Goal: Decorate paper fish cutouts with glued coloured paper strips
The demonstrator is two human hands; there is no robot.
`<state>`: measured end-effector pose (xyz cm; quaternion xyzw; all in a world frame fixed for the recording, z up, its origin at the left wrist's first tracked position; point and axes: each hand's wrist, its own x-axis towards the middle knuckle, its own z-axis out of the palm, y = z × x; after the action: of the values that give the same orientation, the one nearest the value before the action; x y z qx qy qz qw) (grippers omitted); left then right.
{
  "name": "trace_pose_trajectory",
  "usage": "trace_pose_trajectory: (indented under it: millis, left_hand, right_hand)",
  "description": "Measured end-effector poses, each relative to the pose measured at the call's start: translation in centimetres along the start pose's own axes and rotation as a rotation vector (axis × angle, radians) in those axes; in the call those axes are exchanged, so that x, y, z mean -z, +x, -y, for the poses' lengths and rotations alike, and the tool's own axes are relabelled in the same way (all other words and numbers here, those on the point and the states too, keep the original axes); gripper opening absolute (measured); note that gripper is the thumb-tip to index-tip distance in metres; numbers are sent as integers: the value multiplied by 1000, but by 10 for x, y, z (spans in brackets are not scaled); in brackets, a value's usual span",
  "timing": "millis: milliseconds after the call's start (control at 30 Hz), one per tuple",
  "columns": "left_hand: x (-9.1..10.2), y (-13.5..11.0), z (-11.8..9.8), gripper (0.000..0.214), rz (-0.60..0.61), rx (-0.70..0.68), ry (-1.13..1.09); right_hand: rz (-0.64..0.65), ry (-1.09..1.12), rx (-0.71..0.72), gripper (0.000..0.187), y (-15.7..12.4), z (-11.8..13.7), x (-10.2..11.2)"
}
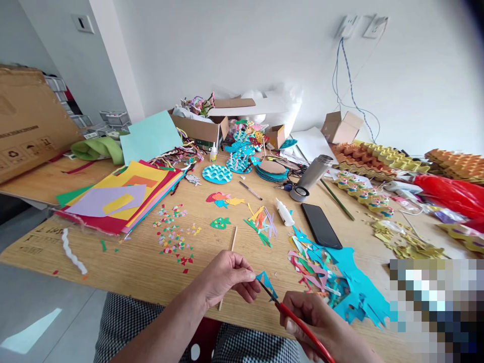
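Observation:
My left hand (230, 277) pinches a small blue piece of paper (266, 283) between thumb and fingertips. Around the red handles of a pair of scissors (302, 328) my right hand (319, 320) is closed. The dark blades point up and left and meet the paper beside my left fingertips. Under my left hand lies a thin wooden stick (234, 239), partly hidden by it. Just beyond are a green paper fish (220, 223) with coloured spots and several tiny paper bits (176, 234). Blue paper scraps (359, 285) spread to the right of my right hand.
A black phone (321, 226) and a white glue bottle (284, 213) lie beyond the scraps. A steel flask (315, 174) leans farther back. Stacked coloured paper (124, 199) covers the left side. Egg-carton strips (372, 159) stand at the right rear, cardboard boxes (198, 128) along the wall.

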<state>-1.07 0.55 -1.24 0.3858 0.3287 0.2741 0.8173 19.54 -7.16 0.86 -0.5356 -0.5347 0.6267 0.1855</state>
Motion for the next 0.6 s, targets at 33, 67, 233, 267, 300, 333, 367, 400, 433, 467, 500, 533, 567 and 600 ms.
trace_pose_trajectory:
  millis: [33,67,233,267,300,333,367,400,433,467,500,533,567,600]
  left_hand:
    - [0,0,0,24,-3,2,3]
    - [0,0,0,24,-3,4,8]
    - [1,0,0,24,-3,9,24]
    - [1,0,0,24,-2,10,24]
    - [1,0,0,23,-2,9,24]
    - [1,0,0,23,-1,8,26]
    - [1,0,0,22,1,6,29]
    - [1,0,0,22,2,4,32]
    - [1,0,0,22,2,3,36]
    - [1,0,0,22,2,5,38]
    - [1,0,0,22,2,7,39]
    - [1,0,0,22,2,9,38]
    - [1,0,-1,23,0,9,37]
    - [1,0,-1,23,-2,8,37]
  right_hand:
    - [2,-1,-6,51,0,1,0]
    - [4,0,-9,52,0,1,0]
    - [19,16,-22,58,0,3,0]
    - [19,13,-25,59,0,3,0]
    - [19,10,-28,59,0,4,0]
    - [18,8,-33,59,0,4,0]
    - [17,8,-38,59,-1,5,-1]
    - [16,9,-43,59,-1,5,-1]
    - [18,12,-47,59,-1,6,-2]
    - [19,16,-47,59,-1,6,-2]
    - [19,18,-47,59,-1,7,-2]
    - [20,18,-48,59,-1,7,-2]
    - [20,15,-49,59,-1,8,-2]
    - [18,11,-53,59,0,8,-2]
